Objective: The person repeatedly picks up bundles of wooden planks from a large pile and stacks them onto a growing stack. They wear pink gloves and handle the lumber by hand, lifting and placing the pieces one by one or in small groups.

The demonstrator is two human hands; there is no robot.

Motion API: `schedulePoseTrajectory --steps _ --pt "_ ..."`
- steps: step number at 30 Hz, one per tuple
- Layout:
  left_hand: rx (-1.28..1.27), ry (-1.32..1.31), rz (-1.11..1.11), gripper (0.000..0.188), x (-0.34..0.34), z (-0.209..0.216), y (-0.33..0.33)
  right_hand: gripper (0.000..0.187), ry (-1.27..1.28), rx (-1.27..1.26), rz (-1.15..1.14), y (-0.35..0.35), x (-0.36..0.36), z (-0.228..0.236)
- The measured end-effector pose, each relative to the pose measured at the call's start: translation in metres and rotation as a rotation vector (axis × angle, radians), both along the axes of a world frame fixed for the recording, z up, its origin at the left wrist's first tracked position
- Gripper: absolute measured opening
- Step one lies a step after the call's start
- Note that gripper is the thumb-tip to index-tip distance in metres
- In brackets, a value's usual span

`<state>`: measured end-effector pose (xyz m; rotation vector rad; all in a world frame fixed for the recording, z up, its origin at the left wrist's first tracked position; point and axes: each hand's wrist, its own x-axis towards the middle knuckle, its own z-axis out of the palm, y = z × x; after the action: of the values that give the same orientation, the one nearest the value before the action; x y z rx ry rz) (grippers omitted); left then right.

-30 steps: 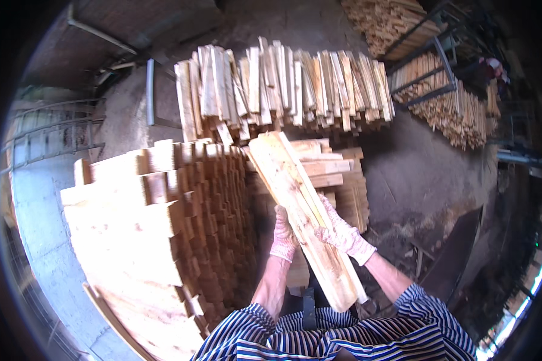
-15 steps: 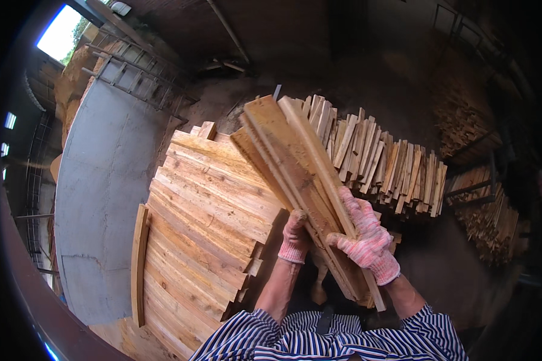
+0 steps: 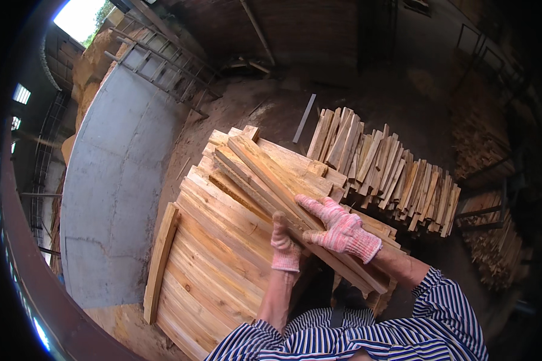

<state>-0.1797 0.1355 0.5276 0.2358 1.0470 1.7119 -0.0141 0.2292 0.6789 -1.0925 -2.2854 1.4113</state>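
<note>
A bundle of long wooden boards slants from the upper left down toward my body, over the stack of planks. My left hand, in a pink-and-white knitted glove, grips the bundle's left edge near its lower end. Gloved alike, my right hand clasps the boards from above and the right, its thumb across the top face and its fingers along the far edge. The undersides of the boards and some fingertips are hidden. At its upper end the bundle lies over the stack's far planks.
One loose board lies along the stack's left end. Short wooden sticks are piled to the right, with a thin grey strip behind. A grey concrete slab spans the left, near a metal ladder-like frame.
Both hands have lowered and tilted the bundle leftward onto the stack. My right hand has shifted left across the boards. The whole view has swung a little.
</note>
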Motion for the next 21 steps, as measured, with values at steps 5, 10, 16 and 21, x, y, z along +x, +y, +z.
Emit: schedulePoseTrajectory --steps 5,10,16,21 --pt "0.063 -0.288 0.150 0.052 -0.019 0.010 0.020 0.081 0.001 -0.042 0.035 0.033 -0.023 0.006" --pt "0.207 -0.320 0.019 0.068 -0.074 0.002 0.018 0.077 0.125 -0.182 -0.084 0.138 -0.085 -0.058" --pt "0.384 -0.321 -0.044 0.065 -0.073 -0.001 0.018 0.055 -0.111 0.224 0.095 0.212 -0.148 -0.134" --pt "0.134 -0.315 -0.075 0.058 -0.072 0.001 0.024 0.047 -0.267 0.221 0.131 0.214 -0.143 -0.118"
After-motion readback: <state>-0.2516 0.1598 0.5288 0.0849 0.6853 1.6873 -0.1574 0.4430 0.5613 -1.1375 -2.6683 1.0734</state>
